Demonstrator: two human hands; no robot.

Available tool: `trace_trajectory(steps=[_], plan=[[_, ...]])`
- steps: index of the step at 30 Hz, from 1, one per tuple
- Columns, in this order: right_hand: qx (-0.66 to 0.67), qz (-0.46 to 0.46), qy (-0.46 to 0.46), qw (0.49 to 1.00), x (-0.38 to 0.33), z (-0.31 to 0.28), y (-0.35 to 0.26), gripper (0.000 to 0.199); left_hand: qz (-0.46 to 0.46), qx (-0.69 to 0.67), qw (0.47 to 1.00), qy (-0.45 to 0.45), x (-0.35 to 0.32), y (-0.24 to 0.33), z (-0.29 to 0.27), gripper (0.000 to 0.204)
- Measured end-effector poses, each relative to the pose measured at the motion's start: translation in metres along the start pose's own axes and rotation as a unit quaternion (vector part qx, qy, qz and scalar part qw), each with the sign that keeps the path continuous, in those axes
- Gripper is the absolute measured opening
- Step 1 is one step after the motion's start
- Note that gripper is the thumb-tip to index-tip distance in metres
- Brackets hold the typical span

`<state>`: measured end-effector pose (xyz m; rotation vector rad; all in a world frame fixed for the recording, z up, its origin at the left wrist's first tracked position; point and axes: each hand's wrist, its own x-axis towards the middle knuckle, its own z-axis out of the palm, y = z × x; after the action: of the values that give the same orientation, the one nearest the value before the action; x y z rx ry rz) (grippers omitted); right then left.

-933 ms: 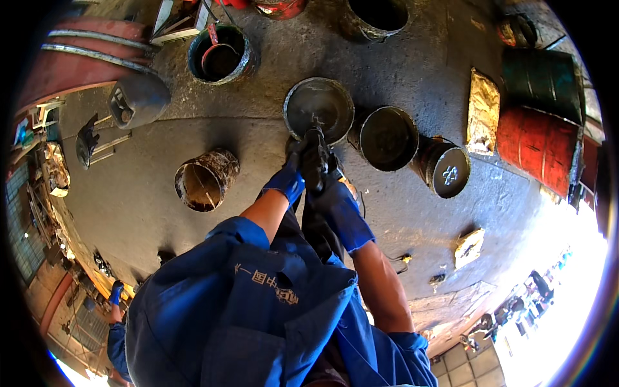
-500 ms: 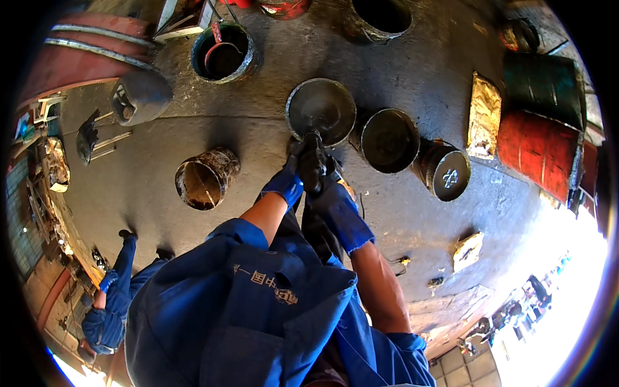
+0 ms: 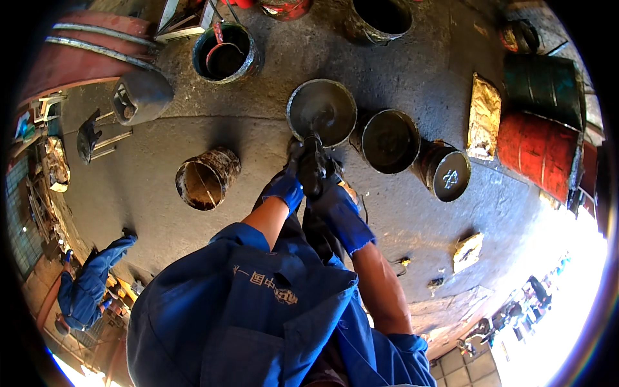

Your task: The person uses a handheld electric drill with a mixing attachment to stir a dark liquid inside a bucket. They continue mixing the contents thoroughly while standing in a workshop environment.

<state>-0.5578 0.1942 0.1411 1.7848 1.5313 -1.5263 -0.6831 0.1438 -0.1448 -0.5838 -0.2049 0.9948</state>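
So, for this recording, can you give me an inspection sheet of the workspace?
Surface: dark grey floor, stained.
Things in hand: dark tool, tip over the near rim of the bucket of dark mix.
Beside it: middle bucket and right-hand bucket, dark contents, pale patch in the latter.
Clutter: stained open bucket, crumpled yellowish bag, pale scrap.
Hands: left hand and right hand, blue-gloved, closed around the tool.
Cables: thin dark line beside the right hand, possibly a cord; ends unclear.
Surroundings: green drum next to red drum; co-worker in blue at left; strong light lower right.
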Motion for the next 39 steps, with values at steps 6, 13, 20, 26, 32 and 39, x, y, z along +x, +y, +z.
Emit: trace_trajectory(steps=[6, 13, 20, 26, 32, 39], plan=[[0.009, -0.020, 0.019, 1.000, 0.013, 0.021, 0.026, 0.035, -0.010, -0.026, 1.000, 0.010, 0.003, -0.014, 0.014, 0.038], [0.016, -0.005, 0.011, 1.000, 0.005, 0.013, 0.009, 0.039, 0.035, -0.034, 0.997, 0.068, 0.006, -0.013, 0.016, 0.014], [0.008, -0.013, 0.036, 0.999, 0.004, 0.024, 0.015, 0.039, 0.009, 0.005, 0.999, 0.048, -0.009, -0.004, -0.007, 0.024], [0.066, -0.003, 0.033, 0.997, 0.004, 0.017, 0.023, 0.038, 0.044, -0.054, 0.983, 0.167, 0.009, -0.024, 0.016, 0.017], [0.040, 0.029, 0.027, 0.998, -0.002, 0.015, 0.015, 0.042, 0.075, 0.027, 0.985, 0.151, 0.011, -0.027, 0.032, 0.029], [0.048, 0.040, 0.046, 0.997, -0.006, 0.009, 0.017, 0.044, -0.075, -0.058, 0.989, -0.115, 0.026, -0.032, 0.017, 0.026]])
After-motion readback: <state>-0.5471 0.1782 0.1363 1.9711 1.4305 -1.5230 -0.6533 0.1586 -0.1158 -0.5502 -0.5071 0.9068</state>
